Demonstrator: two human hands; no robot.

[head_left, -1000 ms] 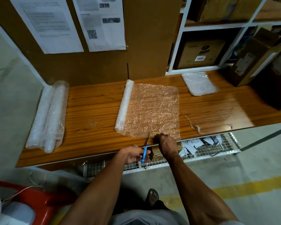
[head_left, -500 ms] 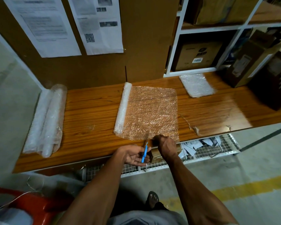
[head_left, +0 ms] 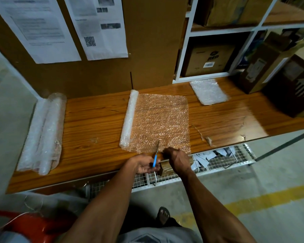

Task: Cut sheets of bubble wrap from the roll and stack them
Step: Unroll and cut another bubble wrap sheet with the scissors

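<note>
A bubble wrap roll (head_left: 129,118) lies on the wooden bench (head_left: 95,123), with a length of wrap (head_left: 162,121) unrolled to its right. My left hand (head_left: 144,164) holds blue-handled scissors (head_left: 155,153) whose blades touch the near edge of the unrolled wrap. Just right of the blades, my right hand (head_left: 177,159) pinches that near edge at the bench front. A stack of cut sheets (head_left: 208,92) lies at the back right of the bench.
Two more bubble wrap rolls (head_left: 42,134) lie at the bench's left end. Cardboard boxes (head_left: 277,71) crowd the right end and the white shelves (head_left: 209,53) behind. A wire basket (head_left: 218,160) hangs under the bench front. A red chair (head_left: 25,227) stands at lower left.
The camera has tilted slightly. Both hands stay at the near edge of the wrap, and the scissors' blades sit a little further into it.
</note>
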